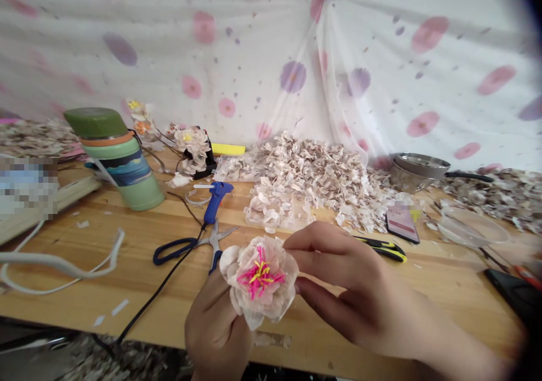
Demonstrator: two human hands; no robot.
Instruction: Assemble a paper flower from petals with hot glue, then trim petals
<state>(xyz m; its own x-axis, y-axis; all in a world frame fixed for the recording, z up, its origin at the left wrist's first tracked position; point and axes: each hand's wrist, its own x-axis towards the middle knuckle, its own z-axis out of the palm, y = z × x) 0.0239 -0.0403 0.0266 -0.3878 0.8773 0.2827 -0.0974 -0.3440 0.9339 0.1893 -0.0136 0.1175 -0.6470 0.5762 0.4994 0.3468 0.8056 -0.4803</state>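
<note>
Facing cam axis-on, flower (263,282), L fingers (223,301) gripping underneath, R fingers (318,265) pinching edge

A pale, layered flower (265,305) is facing the camera at lower centre of the frame, showing pink and yellow strands (261,275).

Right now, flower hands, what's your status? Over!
Left hand holds pink-centred artificial flower from below. Right fingers at its edge. Possibly in the way: open scissors beyond.
</note>
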